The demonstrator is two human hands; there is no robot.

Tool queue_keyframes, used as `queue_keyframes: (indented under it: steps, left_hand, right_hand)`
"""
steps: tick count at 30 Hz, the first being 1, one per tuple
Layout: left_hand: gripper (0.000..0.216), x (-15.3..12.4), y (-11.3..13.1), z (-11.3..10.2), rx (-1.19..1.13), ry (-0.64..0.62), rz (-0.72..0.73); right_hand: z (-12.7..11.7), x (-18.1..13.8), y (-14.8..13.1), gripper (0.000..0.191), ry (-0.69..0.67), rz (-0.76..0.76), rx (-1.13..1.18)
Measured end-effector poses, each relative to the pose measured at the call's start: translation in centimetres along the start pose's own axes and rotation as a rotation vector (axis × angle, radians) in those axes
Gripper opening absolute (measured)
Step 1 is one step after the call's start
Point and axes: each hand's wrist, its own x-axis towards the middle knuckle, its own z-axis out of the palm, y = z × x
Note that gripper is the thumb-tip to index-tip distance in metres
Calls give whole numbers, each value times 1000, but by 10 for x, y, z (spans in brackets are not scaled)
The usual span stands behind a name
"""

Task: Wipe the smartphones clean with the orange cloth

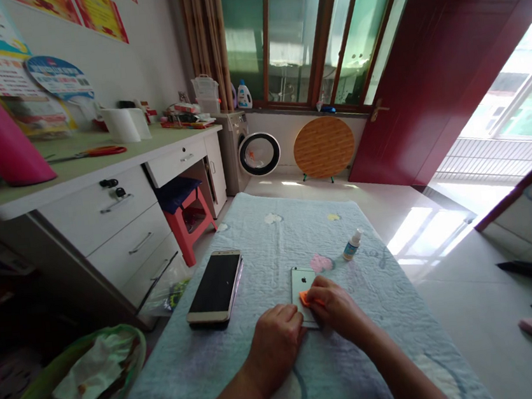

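Observation:
A silver phone (301, 281) lies face down on the light blue towel (262, 251) that covers the table. My right hand (336, 307) presses a small orange cloth (305, 298) onto the phone's back, fingers pinched together. My left hand (278, 340) rests curled against the phone's near left edge, holding it still. A larger gold phone (215, 286) lies screen up to the left, apart from both hands. A small bottle (352, 245) with a white cap stands beyond the silver phone, to the right.
A desk with drawers (119, 216) runs along the left, with a red stool (186, 218) under it. A green bin (66, 389) with waste sits at lower left. A washing machine (251, 153) and a folded round table (323, 148) stand by the window.

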Motion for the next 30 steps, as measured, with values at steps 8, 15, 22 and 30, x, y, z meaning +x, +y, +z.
queue_keyframes:
  steps: [8,15,22,30]
  left_hand:
    - [9,-2,-1,-4,4,-6,11]
    - [10,-2,-1,-4,-1,11,18]
    - [11,-2,-1,-4,4,14,25]
    - [18,2,-3,3,21,22,51]
  right_hand:
    - [-5,44,32,19,100,51,-112]
    - [0,59,23,22,85,114,-208]
    - [8,67,8,31,73,87,-333]
    - [11,70,5,25,38,66,-356]
